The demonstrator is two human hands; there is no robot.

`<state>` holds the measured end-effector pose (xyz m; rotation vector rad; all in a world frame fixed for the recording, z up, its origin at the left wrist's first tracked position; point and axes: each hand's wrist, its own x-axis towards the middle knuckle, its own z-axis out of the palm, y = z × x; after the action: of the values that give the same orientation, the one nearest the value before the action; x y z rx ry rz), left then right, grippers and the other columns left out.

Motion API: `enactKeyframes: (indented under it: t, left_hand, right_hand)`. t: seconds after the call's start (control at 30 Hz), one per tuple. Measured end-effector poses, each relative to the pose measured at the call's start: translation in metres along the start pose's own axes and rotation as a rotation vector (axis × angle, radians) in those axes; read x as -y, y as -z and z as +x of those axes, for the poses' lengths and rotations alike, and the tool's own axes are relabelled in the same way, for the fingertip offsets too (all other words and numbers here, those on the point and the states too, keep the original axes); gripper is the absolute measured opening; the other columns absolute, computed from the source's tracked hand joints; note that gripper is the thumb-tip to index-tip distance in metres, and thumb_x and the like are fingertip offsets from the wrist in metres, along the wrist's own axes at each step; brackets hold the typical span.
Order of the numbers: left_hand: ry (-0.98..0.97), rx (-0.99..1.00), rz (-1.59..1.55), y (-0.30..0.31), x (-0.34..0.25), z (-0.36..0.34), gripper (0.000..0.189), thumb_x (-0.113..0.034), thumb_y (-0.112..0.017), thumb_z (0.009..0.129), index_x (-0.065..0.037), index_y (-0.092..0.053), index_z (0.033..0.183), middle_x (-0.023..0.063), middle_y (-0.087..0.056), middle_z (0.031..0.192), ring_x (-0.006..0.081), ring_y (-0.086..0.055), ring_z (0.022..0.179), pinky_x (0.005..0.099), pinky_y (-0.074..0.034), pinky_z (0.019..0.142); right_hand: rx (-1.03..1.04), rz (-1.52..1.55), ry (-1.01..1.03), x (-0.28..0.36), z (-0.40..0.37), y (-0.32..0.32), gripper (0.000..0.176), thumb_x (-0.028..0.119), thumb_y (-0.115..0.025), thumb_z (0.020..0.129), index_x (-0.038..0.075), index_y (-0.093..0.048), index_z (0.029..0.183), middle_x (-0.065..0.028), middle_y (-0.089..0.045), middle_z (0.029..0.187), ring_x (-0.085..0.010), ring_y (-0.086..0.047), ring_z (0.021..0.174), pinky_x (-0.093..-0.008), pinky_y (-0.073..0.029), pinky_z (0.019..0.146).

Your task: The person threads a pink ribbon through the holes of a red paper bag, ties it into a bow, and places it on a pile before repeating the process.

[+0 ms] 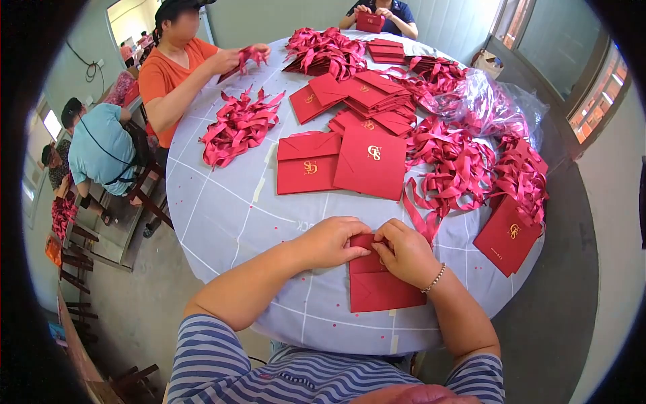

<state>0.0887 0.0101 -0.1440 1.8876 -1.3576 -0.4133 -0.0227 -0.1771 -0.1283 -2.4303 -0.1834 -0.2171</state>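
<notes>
I view the work through the head camera and report on both hands. The left hand (334, 241) is partly curled; thumb and forefinger close on the upper part of a red bag (388, 294), with red material visible between them. The right hand (408, 254) is bent more tightly, its fingertips drawn together at the bag's upper edge, beside the left fingertips; I cannot tell whether anything thin is pinched there. A bracelet (434, 277) circles the right wrist.

The bag lies flat on the near side of the round table (215, 232), its lower part uncovered by the hands. I note more red bags (370, 161) beyond the hands, bearing gold lettering. To their right lies a tangled heap of red ribbons (447, 161), and behind that a clear plastic bag (488, 101).
</notes>
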Motion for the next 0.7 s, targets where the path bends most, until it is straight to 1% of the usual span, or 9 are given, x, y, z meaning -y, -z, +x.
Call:
enactKeyframes:
  t: [0.27, 0.7]
  left_hand:
    - [0.0, -0.009, -0.007, 0.0, -0.0008, -0.0006, 0.034, -0.016, -0.075, 0.082, -0.003, -0.065, 0.111, 0.0093, -0.06, 0.088, 0.0187, -0.059, 0.068, 0.0308, -0.05, 0.063]
    - [0.007, 0.004, -0.011, 0.0012, -0.0028, 0.0004, 0.032, -0.017, -0.075, 0.083, -0.004, -0.065, 0.109, 0.0087, -0.059, 0.086, 0.019, -0.059, 0.068, 0.0315, -0.05, 0.063]
  right_hand:
    - [-0.016, 0.027, 0.012, -0.0023, -0.0007, -0.0014, 0.008, 0.012, -0.064, 0.087, 0.005, -0.06, 0.089, -0.0122, -0.06, 0.089, -0.0355, -0.062, 0.079, -0.0442, -0.051, 0.067]
    - [-0.017, 0.034, 0.035, -0.004, -0.0009, -0.0008, 0.009, 0.012, -0.065, 0.086, 0.005, -0.06, 0.089, -0.0115, -0.06, 0.089, -0.035, -0.062, 0.079, -0.0437, -0.051, 0.067]
